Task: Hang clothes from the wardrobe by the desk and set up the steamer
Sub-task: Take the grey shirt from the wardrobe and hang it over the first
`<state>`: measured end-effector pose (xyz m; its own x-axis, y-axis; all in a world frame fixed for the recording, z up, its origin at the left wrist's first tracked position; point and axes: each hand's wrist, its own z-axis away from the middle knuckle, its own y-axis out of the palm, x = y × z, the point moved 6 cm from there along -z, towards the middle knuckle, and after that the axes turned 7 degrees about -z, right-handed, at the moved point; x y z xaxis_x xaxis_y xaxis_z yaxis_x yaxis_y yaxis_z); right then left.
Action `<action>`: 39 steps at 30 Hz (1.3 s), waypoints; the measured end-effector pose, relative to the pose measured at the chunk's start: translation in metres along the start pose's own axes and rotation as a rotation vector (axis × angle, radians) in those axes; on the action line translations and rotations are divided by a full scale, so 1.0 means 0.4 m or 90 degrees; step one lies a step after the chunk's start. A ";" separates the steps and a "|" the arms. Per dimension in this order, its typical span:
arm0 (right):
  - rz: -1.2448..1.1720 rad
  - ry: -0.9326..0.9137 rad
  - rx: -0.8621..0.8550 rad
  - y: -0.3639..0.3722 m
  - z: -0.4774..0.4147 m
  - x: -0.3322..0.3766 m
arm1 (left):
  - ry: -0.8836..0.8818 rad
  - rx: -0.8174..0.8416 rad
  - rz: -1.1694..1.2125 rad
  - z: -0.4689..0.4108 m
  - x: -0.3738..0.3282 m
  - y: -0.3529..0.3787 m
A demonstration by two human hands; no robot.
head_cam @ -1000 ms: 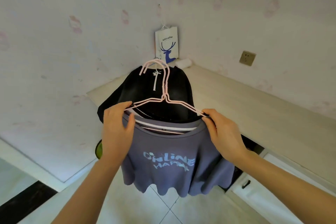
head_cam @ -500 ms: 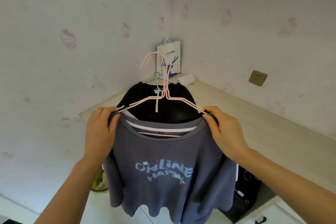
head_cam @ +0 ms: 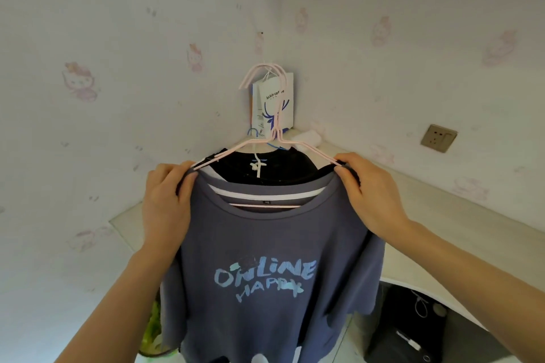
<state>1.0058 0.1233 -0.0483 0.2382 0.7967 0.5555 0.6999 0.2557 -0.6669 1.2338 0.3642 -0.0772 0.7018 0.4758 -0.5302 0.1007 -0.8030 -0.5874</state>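
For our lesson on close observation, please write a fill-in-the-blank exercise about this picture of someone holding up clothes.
1. The two hands, left hand and right hand, hold the blue T-shirt by its ____.
2. The pink hangers number more than ____.
3. The top word printed on the T-shirt is ____.
4. The paper bag in the corner shows a drawing of a ____.

Missing words: shoulders; one; ONLINE; deer

Probably bedroom, cartoon wallpaper (head_cam: 79,81), corner desk (head_cam: 442,215)
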 end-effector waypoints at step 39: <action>-0.031 0.146 0.237 0.838 -0.712 -0.771 | -0.213 0.240 -0.177 -0.461 0.545 0.991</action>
<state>1.3587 -0.1927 -0.3015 0.3835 0.6469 0.6591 0.4344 0.5035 -0.7469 1.5567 0.0834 -0.3126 0.4169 0.7876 -0.4538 -0.0527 -0.4775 -0.8771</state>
